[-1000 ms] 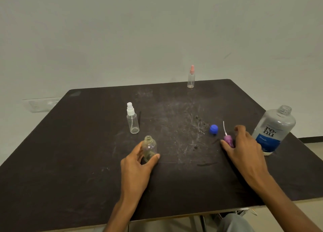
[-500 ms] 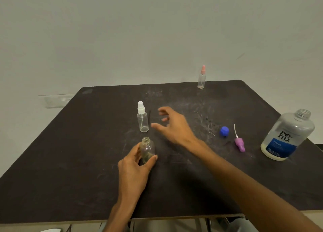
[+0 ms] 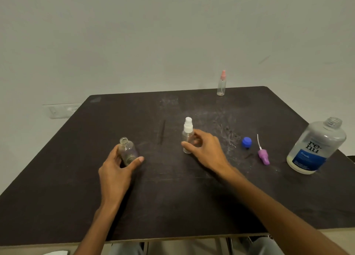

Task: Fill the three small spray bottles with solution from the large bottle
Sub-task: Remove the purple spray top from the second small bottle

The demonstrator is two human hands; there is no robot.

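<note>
On table (image 3: 76, 177): 3 small bottles, 1 large | left hand (image 3: 115, 170) grips uncapped bottle (image 3: 127, 152) | right hand (image 3: 205, 151) grips white-capped bottle (image 3: 187, 137)

Plain pale wall (image 3: 134, 39), faint scuffs upper right. White switch plate (image 3: 61, 110) low on wall, left. Dark desk (image 3: 172, 197), surface scratched, dusty. Even light.

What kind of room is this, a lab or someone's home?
Hard to tell; probably a plain workroom or bare room at home. A worn dark table stands against an empty pale wall with a wall socket. Only a few bottles are out, no lab gear.
</note>
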